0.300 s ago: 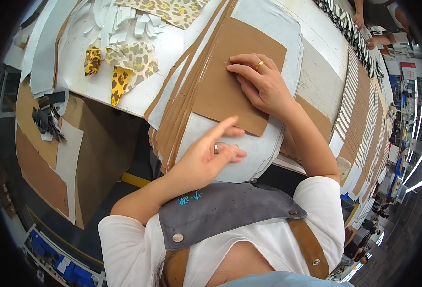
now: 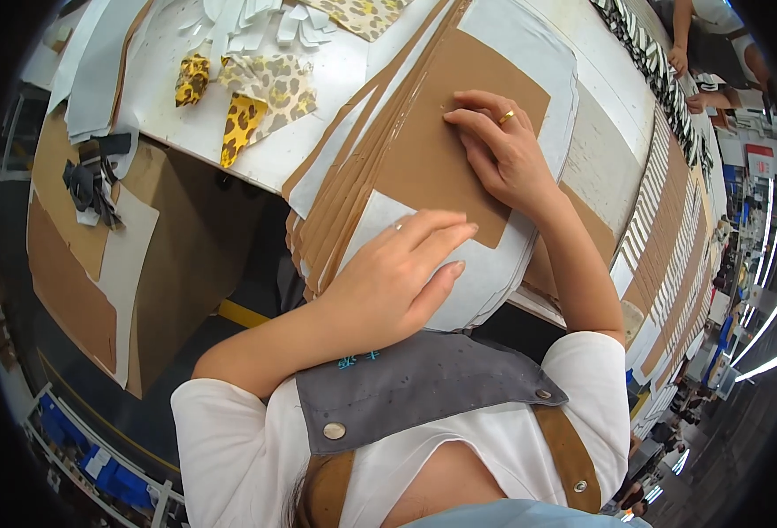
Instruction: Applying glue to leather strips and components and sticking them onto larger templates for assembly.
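A brown paperboard sheet (image 2: 432, 141) lies on a thick stack of brown and white sheets (image 2: 520, 62) in front of me. My right hand (image 2: 507, 158), wearing a gold ring, rests on the brown sheet with bent, parted fingers, its fingertips on the surface. Nothing shows in its grasp. Over the near end of the stack, by the brown sheet's lower edge, is my left hand (image 2: 397, 273). Its back is turned up, with fingers stretched out and thumb apart. It holds nothing visible; I cannot tell whether it touches the sheet.
Leopard-print scraps (image 2: 269, 92) and white strips (image 2: 305, 25) lie on the white table at left. Dark scraps (image 2: 98, 189) sit on boards at far left. To the right stand rows of striped brown-and-white pieces (image 2: 661, 238). Another person's hands (image 2: 701, 99) are at the far right.
My left hand has rolled over so its back faces up, and its fingers are straighter. The right hand stays on the brown sheet. The whole view has shifted slightly.
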`<state>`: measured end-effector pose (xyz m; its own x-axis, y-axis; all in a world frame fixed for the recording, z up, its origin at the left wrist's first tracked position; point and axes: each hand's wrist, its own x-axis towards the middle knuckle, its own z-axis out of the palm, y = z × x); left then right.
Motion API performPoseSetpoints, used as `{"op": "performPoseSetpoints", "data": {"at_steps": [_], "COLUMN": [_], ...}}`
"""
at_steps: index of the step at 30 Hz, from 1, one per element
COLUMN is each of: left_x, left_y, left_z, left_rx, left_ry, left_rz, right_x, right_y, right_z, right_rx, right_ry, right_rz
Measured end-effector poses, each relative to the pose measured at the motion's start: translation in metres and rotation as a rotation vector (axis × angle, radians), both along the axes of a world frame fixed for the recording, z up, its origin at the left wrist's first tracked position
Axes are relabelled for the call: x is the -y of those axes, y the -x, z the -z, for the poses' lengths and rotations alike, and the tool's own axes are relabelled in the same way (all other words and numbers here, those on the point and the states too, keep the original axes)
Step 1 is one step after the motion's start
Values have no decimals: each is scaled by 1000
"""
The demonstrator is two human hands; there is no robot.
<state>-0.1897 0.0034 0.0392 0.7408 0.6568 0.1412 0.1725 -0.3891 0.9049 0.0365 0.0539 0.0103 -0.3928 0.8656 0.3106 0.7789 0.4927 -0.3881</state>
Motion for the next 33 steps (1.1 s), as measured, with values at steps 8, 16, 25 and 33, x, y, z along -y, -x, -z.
{"op": "performPoseSetpoints", "data": {"at_steps": [8,16,25,33], "left_x": [0,-3,-6,-6], "left_y": [-13,-12,-9,-11], "left_z": [21,23,20,19], "left_rx": [-213,-206,-213,-203], "left_ry": [-359,-367,-360,-354], "left_rz": [-136,-117,-104,-99], "right_x": [-4,-5,-46,-75], "right_y": [1,16,0,-26], "right_z": [-8,-13,6,16], "right_rx": [7,-96,-14,130], "right_ry": [68,56,-8,-173], "right_rz": [8,-70,50,219]}}
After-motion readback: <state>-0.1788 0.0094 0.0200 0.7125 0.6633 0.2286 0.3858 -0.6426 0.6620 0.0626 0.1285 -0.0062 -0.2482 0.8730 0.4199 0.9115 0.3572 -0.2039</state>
